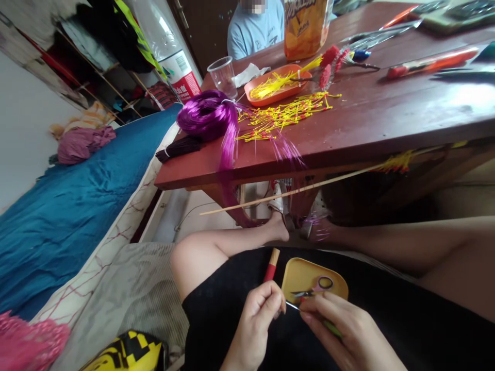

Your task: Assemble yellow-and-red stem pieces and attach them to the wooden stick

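Note:
My left hand (260, 314) is closed above the black cloth on my lap; what its fingers pinch is too small to make out. Beyond its knuckles projects a red stick with a bare wooden end (274, 260); I cannot tell whether the hand holds it. My right hand (344, 322) is shut on a green-handled tool (332, 329). A thin metal shaft (293, 305) spans the gap between the two hands. Just past my right fingers, small scissors (315, 288) with pink handles lie in a yellow tray (296, 270) on my lap.
On the dark red table (348, 134) are a purple fibre bundle (204, 116), yellow red-tipped strands (286, 117), an orange dish (266, 101), a plastic cup (223, 77) and a large bottle (307, 31). A thin stick (290, 192) slants below its edge. A person (253, 33) sits opposite.

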A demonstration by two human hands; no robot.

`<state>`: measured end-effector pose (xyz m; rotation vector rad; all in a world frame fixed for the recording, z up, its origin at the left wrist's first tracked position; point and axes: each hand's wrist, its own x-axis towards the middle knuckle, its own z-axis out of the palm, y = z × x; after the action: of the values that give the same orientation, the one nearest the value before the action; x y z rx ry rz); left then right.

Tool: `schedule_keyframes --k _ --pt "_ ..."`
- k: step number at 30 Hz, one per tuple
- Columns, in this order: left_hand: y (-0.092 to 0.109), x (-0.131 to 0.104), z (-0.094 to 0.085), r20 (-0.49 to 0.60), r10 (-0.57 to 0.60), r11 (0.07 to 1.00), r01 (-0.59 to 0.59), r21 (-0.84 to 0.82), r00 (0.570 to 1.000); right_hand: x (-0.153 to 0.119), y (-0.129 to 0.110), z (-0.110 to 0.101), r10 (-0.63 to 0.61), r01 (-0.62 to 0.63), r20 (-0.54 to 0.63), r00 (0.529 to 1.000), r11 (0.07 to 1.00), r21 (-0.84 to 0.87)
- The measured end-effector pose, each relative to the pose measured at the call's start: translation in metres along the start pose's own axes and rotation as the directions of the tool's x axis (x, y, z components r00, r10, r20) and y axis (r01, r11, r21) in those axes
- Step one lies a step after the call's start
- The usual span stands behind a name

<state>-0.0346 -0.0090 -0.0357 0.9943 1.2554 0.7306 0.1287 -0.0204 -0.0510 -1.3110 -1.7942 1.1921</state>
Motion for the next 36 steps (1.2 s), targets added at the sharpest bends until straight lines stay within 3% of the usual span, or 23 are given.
schedule_keyframes --k 10,21,28,36 --pt "0.0003 -0.0014 0.0002 0.003 0.005 0.999 -0.006 0.052 1.000 0.0001 -0.0011 0.0006 0.019 -0.018 0.006 1.000 0.998 -0.068" --pt "0.0000 -0.0005 -0.0006 0.016 0.009 0.998 -0.011 0.069 1.000 0.0014 0.0005 -0.0042 -0.015 0.030 0.095 0.995 0.986 -0.166" --pt "0.0025 -0.0010 -0.0019 0.006 -0.004 0.993 0.003 0.117 1.000 -0.0002 0.0014 -0.0011 -0.118 0.110 -0.026 0.993 0.971 -0.212" --pt "-0.0023 -0.0014 0.0005 0.025 -0.067 0.992 0.069 -0.102 0.997 -0.0002 -0.0009 0.0003 -0.152 0.132 -0.062 0.987 0.961 -0.245"
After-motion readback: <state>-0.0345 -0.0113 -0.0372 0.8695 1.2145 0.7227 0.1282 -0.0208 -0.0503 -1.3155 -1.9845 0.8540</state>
